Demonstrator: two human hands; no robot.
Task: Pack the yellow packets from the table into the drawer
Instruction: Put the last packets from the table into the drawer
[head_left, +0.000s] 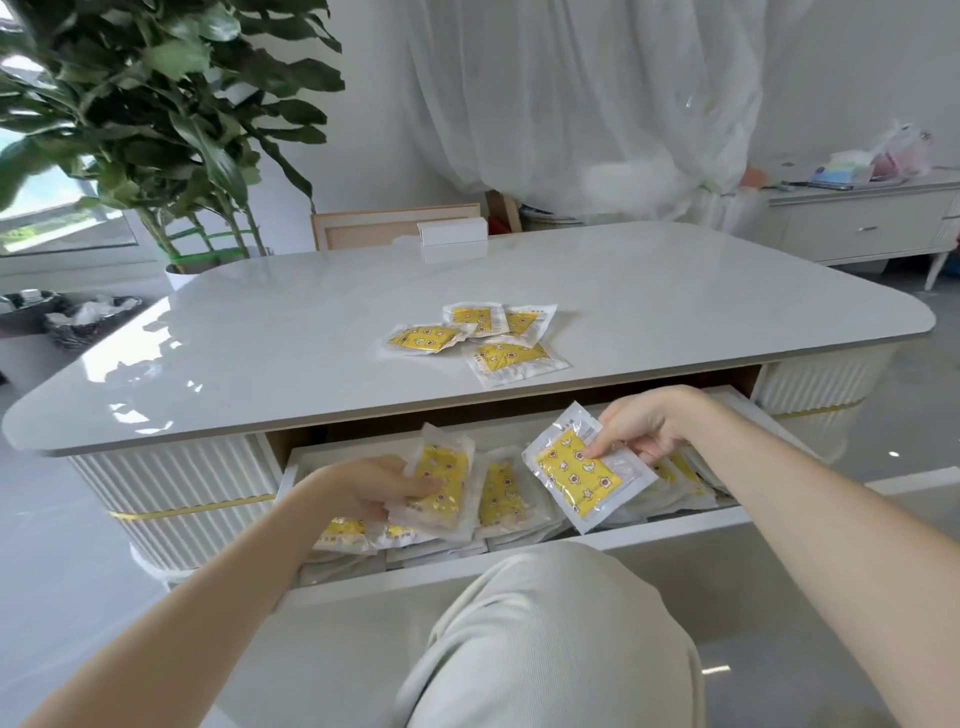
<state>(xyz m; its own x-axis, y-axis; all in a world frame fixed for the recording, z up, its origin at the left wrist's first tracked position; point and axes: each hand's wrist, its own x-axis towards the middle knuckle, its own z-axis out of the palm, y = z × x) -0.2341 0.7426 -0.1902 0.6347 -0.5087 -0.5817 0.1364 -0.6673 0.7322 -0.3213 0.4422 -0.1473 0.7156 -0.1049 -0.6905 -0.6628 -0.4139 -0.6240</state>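
Several yellow packets (475, 335) in clear wrappers lie in a loose cluster on the white table (260, 338), near its front edge. Below that edge the drawer (649, 532) stands pulled out, with several more packets (501, 496) standing and lying inside. My left hand (374, 486) is inside the drawer's left part, shut on an upright yellow packet (441, 478). My right hand (647, 426) hovers over the drawer's right part and pinches another yellow packet (579, 475) by its upper corner, tilted and above the others.
A small white box (452, 231) sits at the table's far edge, with a chair back (363, 226) behind it. A large potted plant (171, 130) stands at the far left. My knee in pale trousers (545, 623) is right before the drawer front. A sideboard (857, 223) stands at far right.
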